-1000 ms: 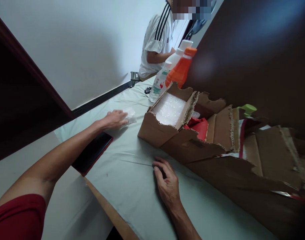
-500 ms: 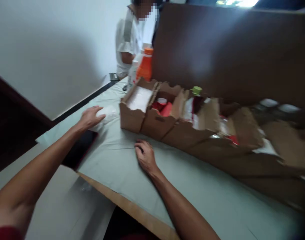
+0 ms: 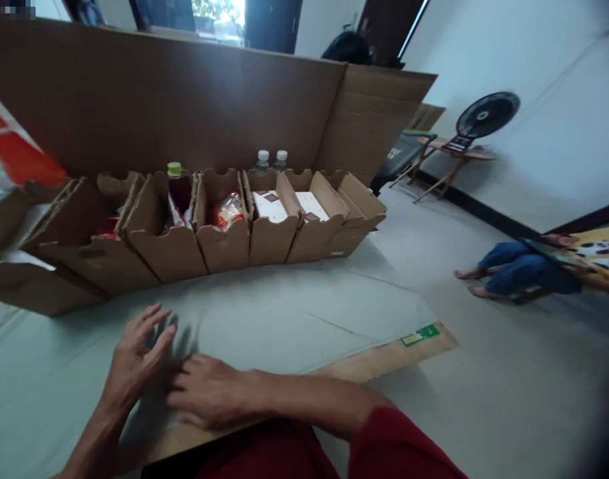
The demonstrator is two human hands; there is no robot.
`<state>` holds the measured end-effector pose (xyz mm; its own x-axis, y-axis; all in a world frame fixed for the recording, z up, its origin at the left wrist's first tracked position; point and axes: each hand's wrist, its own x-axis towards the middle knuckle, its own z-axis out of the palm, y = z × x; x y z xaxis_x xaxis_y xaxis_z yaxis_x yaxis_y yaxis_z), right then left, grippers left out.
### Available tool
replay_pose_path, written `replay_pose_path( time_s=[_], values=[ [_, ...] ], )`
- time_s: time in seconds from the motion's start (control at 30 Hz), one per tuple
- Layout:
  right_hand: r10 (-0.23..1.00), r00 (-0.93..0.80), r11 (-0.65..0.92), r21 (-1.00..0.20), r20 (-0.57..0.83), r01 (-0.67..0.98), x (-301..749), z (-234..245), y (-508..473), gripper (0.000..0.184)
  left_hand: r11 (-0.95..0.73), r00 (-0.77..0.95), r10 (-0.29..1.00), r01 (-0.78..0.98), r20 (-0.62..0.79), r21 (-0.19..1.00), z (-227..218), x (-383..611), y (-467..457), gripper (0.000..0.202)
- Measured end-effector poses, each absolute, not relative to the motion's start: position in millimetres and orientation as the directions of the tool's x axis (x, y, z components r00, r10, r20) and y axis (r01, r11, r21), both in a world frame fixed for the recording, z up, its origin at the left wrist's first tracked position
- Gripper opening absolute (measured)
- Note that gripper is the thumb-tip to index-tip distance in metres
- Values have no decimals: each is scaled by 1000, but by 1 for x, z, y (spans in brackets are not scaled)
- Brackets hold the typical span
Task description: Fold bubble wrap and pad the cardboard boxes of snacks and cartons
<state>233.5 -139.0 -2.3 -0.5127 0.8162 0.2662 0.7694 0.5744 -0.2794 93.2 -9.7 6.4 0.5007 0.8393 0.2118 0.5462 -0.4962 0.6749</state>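
Note:
My left hand (image 3: 134,352) rests on the pale green sheet (image 3: 284,313) near me, fingers spread, holding nothing. My right hand (image 3: 209,394) lies flat on the sheet just beside it, fingers stretched towards the left hand, also empty. Beyond them stands a row of open cardboard compartments (image 3: 224,246). These hold a dark bottle with a green cap (image 3: 177,189), a snack packet (image 3: 228,211) and white boxes (image 3: 270,206). Neither hand touches the boxes.
A tall cardboard wall (image 3: 184,106) stands behind the row, with two capped water bottles (image 3: 271,159) showing over the compartments. An orange bottle (image 3: 19,156) is at the far left. On the floor to the right are another person's legs (image 3: 514,273), a fan (image 3: 486,114) and a low folding table (image 3: 454,154).
The view has swung to the right along the row of boxes. My left hand left the clear plastic thing at the far left and came back beside my right hand.

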Motion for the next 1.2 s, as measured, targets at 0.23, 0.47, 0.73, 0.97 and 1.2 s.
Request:
replay_pose_path(
  time_s=[0.23, 0.47, 0.73, 0.97, 1.2],
  values=[
    [866, 282, -91, -424, 413, 901, 449, 56, -278, 27, -553, 537, 815, 613, 216, 565, -39, 92, -21, 52],
    [728, 441, -509, -17, 526, 861, 599, 138, -250, 56, -617, 570, 780, 629, 259, 472, -55, 88, -23, 50],
    [826, 434, -498, 105, 360, 861, 621, 132, -233, 26, -608, 557, 790, 659, 255, 443, -47, 92, -27, 52],
    [842, 431, -479, 79, 325, 874, 604, 136, -252, 26, -609, 552, 789, 650, 269, 455, -50, 92, -28, 55],
    [913, 377, -322, -294, 154, 900, 637, 186, -242, 28, -620, 564, 781, 647, 269, 443, -51, 92, -27, 52]
  ],
)
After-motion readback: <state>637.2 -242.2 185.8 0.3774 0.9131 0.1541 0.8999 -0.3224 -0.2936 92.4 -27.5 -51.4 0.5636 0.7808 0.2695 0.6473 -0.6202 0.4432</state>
